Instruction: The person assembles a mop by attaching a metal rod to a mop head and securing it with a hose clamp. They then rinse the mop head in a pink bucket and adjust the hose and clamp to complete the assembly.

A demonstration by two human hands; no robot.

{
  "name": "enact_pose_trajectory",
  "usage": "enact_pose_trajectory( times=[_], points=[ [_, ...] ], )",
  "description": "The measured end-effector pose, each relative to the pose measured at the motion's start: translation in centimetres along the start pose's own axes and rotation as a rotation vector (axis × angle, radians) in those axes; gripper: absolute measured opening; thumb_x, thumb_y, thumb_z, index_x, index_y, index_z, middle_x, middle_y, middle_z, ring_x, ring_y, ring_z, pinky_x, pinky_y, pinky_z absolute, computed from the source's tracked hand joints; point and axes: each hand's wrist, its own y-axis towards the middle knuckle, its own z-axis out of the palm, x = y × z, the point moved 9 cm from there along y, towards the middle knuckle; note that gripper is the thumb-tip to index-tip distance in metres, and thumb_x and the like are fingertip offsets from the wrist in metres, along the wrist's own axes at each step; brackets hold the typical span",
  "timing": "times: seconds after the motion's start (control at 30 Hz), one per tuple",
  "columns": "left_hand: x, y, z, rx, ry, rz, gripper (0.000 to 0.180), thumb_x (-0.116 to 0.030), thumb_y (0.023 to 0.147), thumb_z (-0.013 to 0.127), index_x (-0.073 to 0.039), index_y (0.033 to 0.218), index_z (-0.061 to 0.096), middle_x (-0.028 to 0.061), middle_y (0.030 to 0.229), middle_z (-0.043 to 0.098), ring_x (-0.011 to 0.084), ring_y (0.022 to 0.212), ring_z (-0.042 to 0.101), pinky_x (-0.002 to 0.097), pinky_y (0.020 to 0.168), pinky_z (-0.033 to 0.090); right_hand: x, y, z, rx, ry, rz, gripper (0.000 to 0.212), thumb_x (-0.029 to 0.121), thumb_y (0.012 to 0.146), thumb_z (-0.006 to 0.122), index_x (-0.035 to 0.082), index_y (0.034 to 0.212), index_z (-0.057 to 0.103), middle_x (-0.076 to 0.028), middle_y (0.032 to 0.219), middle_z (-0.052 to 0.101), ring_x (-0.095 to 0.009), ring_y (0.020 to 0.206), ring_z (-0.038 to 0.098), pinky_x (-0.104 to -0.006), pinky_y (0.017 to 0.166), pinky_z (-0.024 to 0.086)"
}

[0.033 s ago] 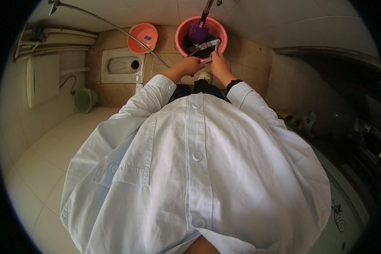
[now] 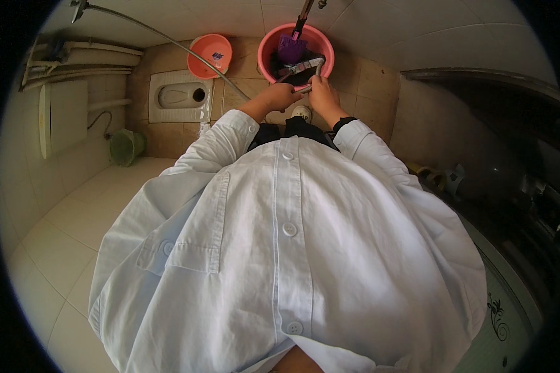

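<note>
Both my hands are closed on a thin grey flexible hose [image 2: 220, 72], over the near rim of a pink basin [image 2: 266, 41]. The hose comes down from the upper left to my left hand [image 2: 278, 98]. Between the hands a short grey length shows. My right hand [image 2: 323, 94] is wrapped round the hose part that bends upward at the basin's right rim. Inside the basin are a purple object [image 2: 291, 48] on a dark pole [image 2: 302, 20], a pale patterned strip [image 2: 307, 65] and something dark beneath. Fingertips are partly hidden.
An orange basin [image 2: 200, 47] stands left of the pink one, beside a squat toilet [image 2: 158, 115]. A green bucket [image 2: 127, 148] sits by the left wall, below pipes [image 2: 102, 56]. At right are dark shelving and a frosted glass panel [image 2: 494, 292]. My shoe [image 2: 301, 112] is just below my hands.
</note>
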Motion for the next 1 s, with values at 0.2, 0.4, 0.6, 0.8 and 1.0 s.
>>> enact_pose_trajectory(
  times=[0.2, 0.4, 0.6, 0.8, 1.0],
  points=[
    [-0.4, -0.3, 0.1, 0.041, 0.032, -0.013, 0.049, -0.04, 0.089, 0.048, 0.007, 0.088, 0.063, 0.017, 0.069, 0.064, 0.0255, 0.057, 0.065, 0.0373, 0.057, 0.051, 0.2, 0.0, 0.3, -0.005, -0.067, -0.051, 0.02, 0.014, 0.079, 0.056, 0.008, 0.097, 0.053, -0.016, 0.096, 0.058, -0.035, 0.09, 0.059, -0.0456, 0.073, 0.048],
    [-0.7, -0.5, 0.1, 0.033, 0.033, 0.027, 0.05, -0.04, 0.09, 0.047, 0.008, 0.09, 0.061, 0.0183, 0.07, 0.063, 0.0262, 0.056, 0.064, 0.0372, 0.055, 0.051, -0.4, 0.0, 1.2, 0.074, -0.067, -0.013, 0.019, 0.014, 0.081, 0.054, 0.011, 0.1, 0.054, -0.012, 0.1, 0.058, -0.033, 0.093, 0.058, -0.0449, 0.075, 0.047],
    [-0.5, -0.5, 0.4, 0.07, 0.004, -0.003, 0.049, -0.041, 0.089, 0.048, 0.007, 0.091, 0.06, 0.0181, 0.075, 0.063, 0.0262, 0.055, 0.064, 0.0372, 0.054, 0.052, -0.3, 0.0, 1.5, 0.106, -0.014, -0.062, 0.023, 0.013, 0.079, 0.053, 0.007, 0.101, 0.051, -0.018, 0.1, 0.057, -0.037, 0.091, 0.058, -0.048, 0.074, 0.048],
    [-0.5, -0.8, 0.3, 0.076, 0.022, -0.047, 0.047, -0.041, 0.088, 0.051, 0.005, 0.09, 0.06, 0.0154, 0.071, 0.062, 0.025, 0.055, 0.063, 0.0363, 0.053, 0.05, -0.1, -0.2, 1.5, 0.124, 0.068, -0.073, 0.023, 0.011, 0.079, 0.052, 0.008, 0.102, 0.051, -0.016, 0.103, 0.056, -0.037, 0.096, 0.056, -0.0472, 0.077, 0.047],
    [-0.4, -0.8, 0.4, 0.068, -0.055, -0.04, 0.045, -0.041, 0.087, 0.053, 0.003, 0.091, 0.06, 0.0125, 0.065, 0.059, 0.0228, 0.052, 0.059, 0.0359, 0.05, 0.048, -0.1, -0.2, 1.8, 0.153, 0.126, -0.095, 0.023, 0.01, 0.08, 0.051, 0.009, 0.102, 0.051, -0.014, 0.104, 0.056, -0.036, 0.098, 0.055, -0.0459, 0.077, 0.046]
  ],
)
